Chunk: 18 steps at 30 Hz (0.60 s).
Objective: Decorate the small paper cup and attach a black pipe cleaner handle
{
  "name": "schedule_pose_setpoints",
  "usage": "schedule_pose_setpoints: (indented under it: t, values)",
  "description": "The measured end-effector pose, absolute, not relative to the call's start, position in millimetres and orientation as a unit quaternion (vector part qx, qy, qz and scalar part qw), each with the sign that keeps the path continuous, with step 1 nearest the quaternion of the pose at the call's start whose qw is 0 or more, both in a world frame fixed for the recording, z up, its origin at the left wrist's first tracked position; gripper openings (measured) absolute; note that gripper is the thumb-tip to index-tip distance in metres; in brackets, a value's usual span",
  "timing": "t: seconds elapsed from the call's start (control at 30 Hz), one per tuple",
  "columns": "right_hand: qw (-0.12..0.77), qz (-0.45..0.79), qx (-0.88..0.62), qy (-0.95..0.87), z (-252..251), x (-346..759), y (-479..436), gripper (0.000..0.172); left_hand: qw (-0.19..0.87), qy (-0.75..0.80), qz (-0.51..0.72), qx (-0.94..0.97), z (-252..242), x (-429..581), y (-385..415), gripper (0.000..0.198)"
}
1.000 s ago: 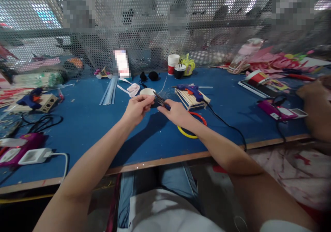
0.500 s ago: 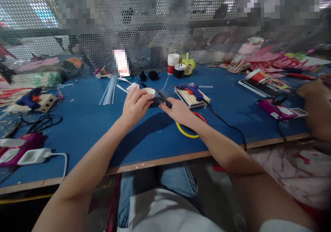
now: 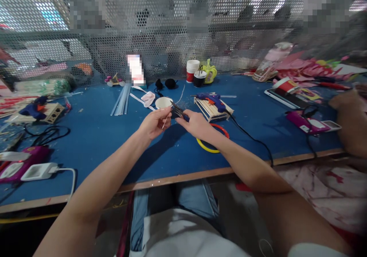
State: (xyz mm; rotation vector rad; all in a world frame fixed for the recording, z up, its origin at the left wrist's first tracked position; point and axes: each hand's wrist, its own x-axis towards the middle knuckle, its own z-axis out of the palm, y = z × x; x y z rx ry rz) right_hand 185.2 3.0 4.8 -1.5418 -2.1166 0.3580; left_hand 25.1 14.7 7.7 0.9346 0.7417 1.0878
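My left hand [image 3: 155,124] is above the middle of the blue table [image 3: 114,146], fingers pinched on a thin pale stick [image 3: 165,120] that points up and to the right. My right hand [image 3: 196,124] is beside it, closed round the blue handle of small cutters [image 3: 179,111] whose dark jaws point up-left toward the stick's tip. A small white cup [image 3: 163,102] stands on the table just behind both hands. A yellow and red ring [image 3: 213,137] lies under my right wrist.
A blue glue gun [image 3: 212,99] rests on a bundle of wooden sticks, its black cord running to the table's front edge. Paper cups [image 3: 192,70] stand at the back. Clear strips [image 3: 122,100], a white charger [image 3: 37,172], and another person's arm [image 3: 351,117] at far right.
My left hand reached forward to the white cup half a second ago, then came back toward me; it now pinches the thin stick beside the cutters. My right hand barely moved.
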Motion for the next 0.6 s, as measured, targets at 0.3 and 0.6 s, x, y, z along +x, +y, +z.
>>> schedule_pose_setpoints:
  t: [0.3, 0.6]
  values:
    - [0.264, 0.138, -0.581, -0.757, 8, 193, 10, 0.028, 0.079, 0.391, 0.625, 0.671, 4, 7, 22, 0.029]
    - [0.242, 0.146, -0.577, -0.766, 5, 186, 4, 0.026, -0.014, 0.314, 0.473, 0.823, -2, 4, 28, 0.012]
